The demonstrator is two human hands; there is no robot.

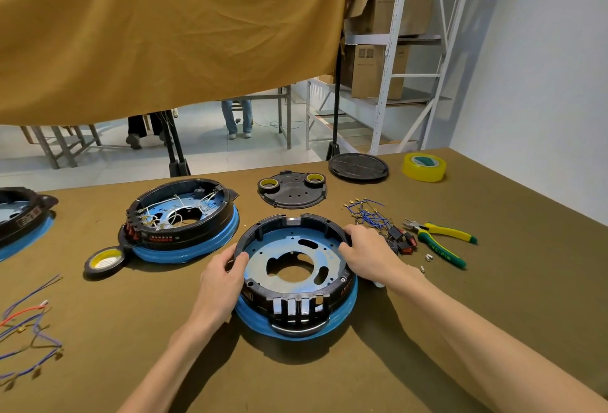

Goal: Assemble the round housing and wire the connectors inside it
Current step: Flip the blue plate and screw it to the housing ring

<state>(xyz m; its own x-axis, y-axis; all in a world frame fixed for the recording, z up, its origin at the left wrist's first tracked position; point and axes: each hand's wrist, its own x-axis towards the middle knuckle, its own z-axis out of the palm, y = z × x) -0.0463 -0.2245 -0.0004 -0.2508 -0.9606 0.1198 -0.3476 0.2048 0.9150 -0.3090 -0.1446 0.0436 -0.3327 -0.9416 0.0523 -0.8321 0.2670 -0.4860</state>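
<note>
**Both hands on the empty housing**

I hold the round housing [296,268] at the middle of the olive-brown table [493,330], right in front of me. My left hand [221,276] grips its left rim, thumb hooked over the black wall and fingers curled round the outside. My right hand [368,253] grips the right rim the same way, fingers wrapped over the top edge. The housing sits flat on its blue base ring, its slotted connector block facing me, and its blue-grey inner plate shows bare, with no wires in it.

To the left and a little farther back stands a second housing [181,215], already full of white wiring. A black tape roll [104,261] lies just beside its near edge. Behind my housing lies a black cover plate [292,190] with two small tape rolls on it. To my right, loose blue wires [368,213], rocker switches [403,238] and yellow-green pliers [442,241] lie near one another. A yellow tape roll [424,166] sits at the far right.
</note>
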